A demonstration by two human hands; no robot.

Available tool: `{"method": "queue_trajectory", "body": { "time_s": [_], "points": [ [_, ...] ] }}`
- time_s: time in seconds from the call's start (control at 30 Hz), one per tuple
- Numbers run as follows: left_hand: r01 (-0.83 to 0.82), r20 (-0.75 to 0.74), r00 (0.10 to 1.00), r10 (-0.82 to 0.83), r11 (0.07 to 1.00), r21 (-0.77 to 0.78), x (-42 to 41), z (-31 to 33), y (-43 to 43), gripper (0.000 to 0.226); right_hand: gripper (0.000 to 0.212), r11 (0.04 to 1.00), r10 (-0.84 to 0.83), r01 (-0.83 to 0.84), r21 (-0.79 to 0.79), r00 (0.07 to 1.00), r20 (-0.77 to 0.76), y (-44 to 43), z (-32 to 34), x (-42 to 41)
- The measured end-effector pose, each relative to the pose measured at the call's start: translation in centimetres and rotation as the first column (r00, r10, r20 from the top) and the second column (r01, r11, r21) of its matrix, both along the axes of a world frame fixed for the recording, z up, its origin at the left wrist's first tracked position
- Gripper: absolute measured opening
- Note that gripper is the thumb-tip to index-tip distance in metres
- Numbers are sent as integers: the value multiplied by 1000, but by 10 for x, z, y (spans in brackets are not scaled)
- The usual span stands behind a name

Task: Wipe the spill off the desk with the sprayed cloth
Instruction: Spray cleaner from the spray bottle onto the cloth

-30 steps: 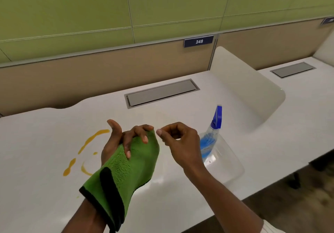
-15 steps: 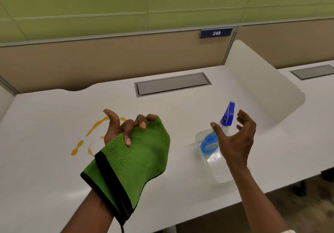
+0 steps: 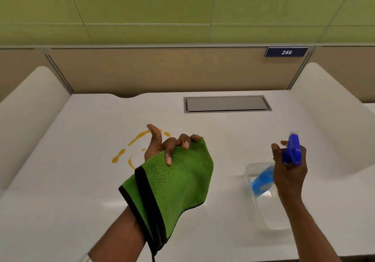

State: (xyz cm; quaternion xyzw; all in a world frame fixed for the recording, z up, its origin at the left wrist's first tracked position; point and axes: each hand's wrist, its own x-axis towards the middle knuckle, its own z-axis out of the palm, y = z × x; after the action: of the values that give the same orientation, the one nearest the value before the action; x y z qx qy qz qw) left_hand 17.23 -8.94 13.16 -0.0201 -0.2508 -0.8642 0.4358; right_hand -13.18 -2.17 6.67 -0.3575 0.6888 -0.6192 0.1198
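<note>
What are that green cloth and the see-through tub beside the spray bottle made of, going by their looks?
The green cloth looks like microfibre or terry: a fuzzy, matt, looped pile with a black stitched edging, draped limply over the left hand. The tub seems to be clear plastic: see-through, glossy walls with soft rounded corners, though thin glass cannot be ruled out.

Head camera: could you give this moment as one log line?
left hand: holds green microfibre cloth | right hand: grips blue-topped spray bottle | orange spill: unwiped
</note>
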Motion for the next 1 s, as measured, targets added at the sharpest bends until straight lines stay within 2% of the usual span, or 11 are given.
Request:
{"method": "queue_trajectory", "body": {
  "time_s": [0.07,0.17,0.23,0.37,0.47,0.6,0.73,0.87,0.93,1.0],
  "points": [
    [-55,58,997,53,998,30,3,4,-2,82,27,997,45,-48,-62,998,-45,5,21,8],
    [-128,95,988,124,991,41,9,10,-3,81,30,976,180,-192,-107,978,-109,17,61,23],
    [-166,114,980,161,985,37,11,14,-4,84,23,940,310,-322,-111,944,-109,23,84,36],
    [-213,85,975,207,975,67,17,21,-9,90,25,807,574,-582,-98,813,-103,32,102,73],
    [-224,62,973,221,973,57,21,24,-13,93,26,719,691,-692,-62,722,-33,34,96,102],
    [-185,-89,980,178,980,-68,23,30,-16,94,23,636,771,-771,30,637,26,33,89,133],
    [-322,114,943,313,945,63,36,31,-25,89,27,564,821,-817,118,570,22,28,89,156],
    [-405,153,912,380,896,184,45,28,-30,90,14,498,862,-841,211,508,-7,17,98,172],
    [-433,168,900,403,871,230,47,26,-31,94,19,493,864,-837,236,502,-24,12,102,176],
    [-459,184,887,423,855,242,49,23,-29,95,35,521,847,-821,236,531,-21,8,105,175]
  ]
}}
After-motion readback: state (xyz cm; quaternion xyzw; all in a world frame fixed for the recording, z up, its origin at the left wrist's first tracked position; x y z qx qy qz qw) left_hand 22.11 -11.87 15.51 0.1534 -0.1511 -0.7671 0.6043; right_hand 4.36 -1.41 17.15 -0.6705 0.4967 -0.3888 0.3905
